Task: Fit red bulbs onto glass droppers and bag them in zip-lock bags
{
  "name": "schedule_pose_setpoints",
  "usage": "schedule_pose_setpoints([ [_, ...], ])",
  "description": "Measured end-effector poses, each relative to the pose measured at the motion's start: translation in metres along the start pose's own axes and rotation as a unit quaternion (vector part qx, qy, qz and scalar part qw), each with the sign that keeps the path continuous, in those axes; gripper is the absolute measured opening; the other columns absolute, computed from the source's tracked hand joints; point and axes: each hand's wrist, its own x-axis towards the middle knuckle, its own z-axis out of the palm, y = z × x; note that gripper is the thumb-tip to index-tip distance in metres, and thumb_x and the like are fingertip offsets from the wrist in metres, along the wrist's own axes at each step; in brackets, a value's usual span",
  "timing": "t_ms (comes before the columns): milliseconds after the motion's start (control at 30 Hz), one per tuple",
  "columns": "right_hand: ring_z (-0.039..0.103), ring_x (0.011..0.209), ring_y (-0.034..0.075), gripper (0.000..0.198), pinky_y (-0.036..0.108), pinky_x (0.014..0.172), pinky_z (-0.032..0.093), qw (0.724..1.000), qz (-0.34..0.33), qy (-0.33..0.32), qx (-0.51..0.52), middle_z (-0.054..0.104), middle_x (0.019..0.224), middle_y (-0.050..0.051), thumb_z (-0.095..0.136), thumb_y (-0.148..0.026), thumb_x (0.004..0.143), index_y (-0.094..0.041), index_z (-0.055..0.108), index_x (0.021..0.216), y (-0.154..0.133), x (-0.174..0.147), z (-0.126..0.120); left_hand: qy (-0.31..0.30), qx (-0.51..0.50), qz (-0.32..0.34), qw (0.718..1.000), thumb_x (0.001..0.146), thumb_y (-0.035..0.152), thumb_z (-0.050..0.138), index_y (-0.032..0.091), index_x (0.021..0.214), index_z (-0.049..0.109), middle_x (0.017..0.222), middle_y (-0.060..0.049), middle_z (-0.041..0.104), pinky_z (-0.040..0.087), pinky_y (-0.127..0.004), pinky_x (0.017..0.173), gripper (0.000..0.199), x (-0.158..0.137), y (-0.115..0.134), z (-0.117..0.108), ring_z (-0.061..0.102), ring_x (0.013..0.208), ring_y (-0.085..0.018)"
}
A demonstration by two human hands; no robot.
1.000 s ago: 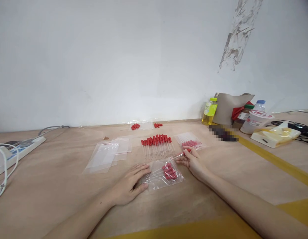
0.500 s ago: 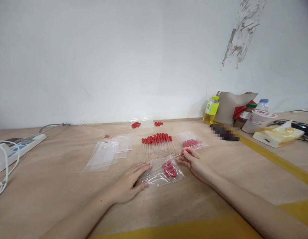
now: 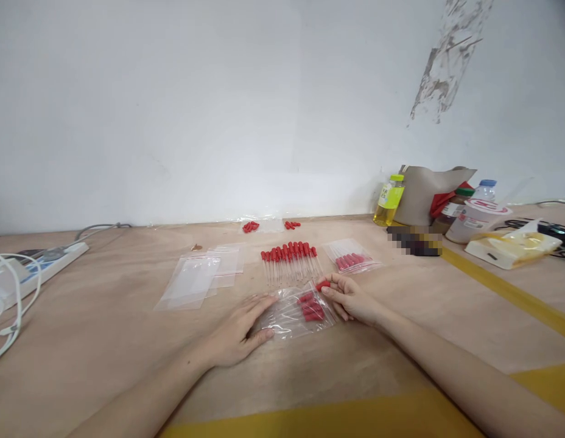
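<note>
Clock directions are read from the working bag [image 3: 289, 328], with 12 o'clock toward the wall [image 3: 173, 121]. The bag lies flat on the desk [image 3: 246, 389], directly between the two hands.

The stem of the held dropper [image 3: 322, 285] cannot be made out; only its red bulb shows, at the fingertips. The left hand [image 3: 239, 331] covers part of the bag's 9 o'clock end. Glare and folds in the film make the contents hard to count. Whether the mouth stands open at the 3 o'clock edge cannot be confirmed. Both forearms [image 3: 150, 383] are cut off by the edge of view. At 2 o'clock, a dark item [image 3: 417, 246] is masked by blur blocks. Near 9 o'clock, the power strip [image 3: 58, 267] is cut off at the left edge.

The bag is clear, thin and wrinkled. Red bulbs [image 3: 312, 309] lie stacked toward its 3 o'clock side; their pale stems point to 9 o'clock. The held dropper is at the bag's 1 o'clock corner.

The left hand is palm down, thumb and fingers spread apart, fingertips resting on the film. The right hand [image 3: 353, 301], at 3 o'clock, pinches the dropper between thumb and fingers.

At 12 o'clock, a row of droppers [image 3: 289, 250] lies with bulbs toward the wall. A second bag [image 3: 361, 251] holding droppers lies between 1 and 2 o'clock. Overlapping flat bags [image 3: 186, 283] lie at 10 o'clock.
</note>
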Motion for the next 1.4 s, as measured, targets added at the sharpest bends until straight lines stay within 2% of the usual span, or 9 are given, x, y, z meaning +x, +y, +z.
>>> schedule_pose_setpoints([
  [133,0.027,0.025,0.002,0.037,0.015,0.028,0.015,0.999,0.010,-0.019,-0.028,0.039,0.040,-0.013,0.054,-0.049,0.073,-0.018,0.043,0.089,0.000,0.002,-0.002,0.000,0.004,-0.006,1.000,0.088,0.038,0.040,0.025,0.134,0.026,0.136,-0.005,0.036,0.030,-0.039,0.101,0.050,0.001,0.001,0.000,0.034,0.122,-0.021],
  [333,0.033,0.030,0.004,0.036,0.015,0.032,0.019,0.997,0.029,-0.052,-0.046,0.039,0.035,-0.012,0.053,-0.048,0.074,-0.017,0.045,0.089,0.005,0.006,-0.009,0.003,0.010,0.007,1.000,0.087,0.039,0.041,0.025,0.132,0.030,0.136,-0.005,0.037,0.029,-0.041,0.102,0.049,0.003,0.000,0.001,0.033,0.123,-0.022],
  [467,0.034,0.029,0.004,0.038,0.016,0.031,0.023,0.996,0.017,0.075,-0.035,0.044,0.043,-0.012,0.059,-0.049,0.067,-0.020,0.042,0.084,0.007,0.008,0.003,0.004,0.016,0.013,1.000,0.087,0.038,0.042,0.025,0.132,0.030,0.136,-0.004,0.037,0.029,-0.041,0.102,0.048,0.004,0.000,0.001,0.033,0.123,-0.022],
  [567,0.049,0.040,0.008,0.036,0.019,0.037,0.035,0.987,-0.010,0.151,-0.048,0.055,0.052,-0.005,0.063,-0.047,0.064,-0.019,0.043,0.076,0.008,0.010,0.012,0.005,0.017,0.010,1.000,0.087,0.037,0.042,0.025,0.132,0.030,0.136,-0.004,0.036,0.029,-0.041,0.102,0.049,0.004,0.000,0.001,0.033,0.123,-0.022],
  [733,0.060,0.057,0.015,0.029,0.022,0.044,0.043,0.987,-0.025,0.138,-0.084,0.066,0.070,0.004,0.060,-0.044,0.067,-0.016,0.055,0.076,0.012,0.012,0.014,-0.008,0.023,-0.006,1.000,0.087,0.038,0.041,0.025,0.132,0.030,0.136,-0.004,0.037,0.028,-0.041,0.103,0.048,0.002,0.001,0.000,0.033,0.124,-0.022],
  [1000,0.041,0.028,0.005,0.021,0.018,0.023,0.031,0.971,0.033,0.198,-0.128,0.066,0.074,0.002,0.054,-0.039,0.072,-0.019,0.048,0.078,0.015,0.013,0.012,-0.011,0.022,-0.010,1.000,0.087,0.038,0.041,0.025,0.132,0.031,0.136,-0.005,0.036,0.027,-0.042,0.103,0.048,0.002,0.002,-0.001,0.033,0.124,-0.023],
  [1100,0.044,0.032,0.006,0.022,0.018,0.024,0.033,0.969,0.036,0.194,-0.146,0.063,0.068,0.001,0.056,-0.039,0.070,-0.019,0.049,0.073,0.014,0.013,0.011,-0.010,0.019,-0.010,1.000,0.087,0.039,0.042,0.026,0.132,0.031,0.136,-0.004,0.037,0.028,-0.043,0.102,0.048,0.002,0.001,-0.001,0.033,0.123,-0.023],
  [1267,0.042,0.037,0.005,0.027,0.017,0.030,0.031,0.985,0.016,0.123,-0.121,0.059,0.062,0.001,0.061,-0.042,0.067,-0.016,0.057,0.074,0.005,0.009,0.014,-0.009,0.015,-0.013,1.000,0.087,0.037,0.041,0.026,0.132,0.030,0.135,-0.004,0.037,0.029,-0.044,0.102,0.048,0.002,0.000,0.000,0.033,0.123,-0.023],
  [1400,0.042,0.041,0.005,0.037,0.018,0.036,0.034,0.990,0.016,0.099,-0.102,0.057,0.064,-0.001,0.072,-0.039,0.056,-0.016,0.054,0.078,0.003,0.007,0.013,-0.006,0.014,-0.008,1.000,0.088,0.035,0.041,0.026,0.132,0.031,0.136,-0.004,0.036,0.028,-0.043,0.103,0.047,0.002,0.001,0.001,0.032,0.125,-0.022],
])
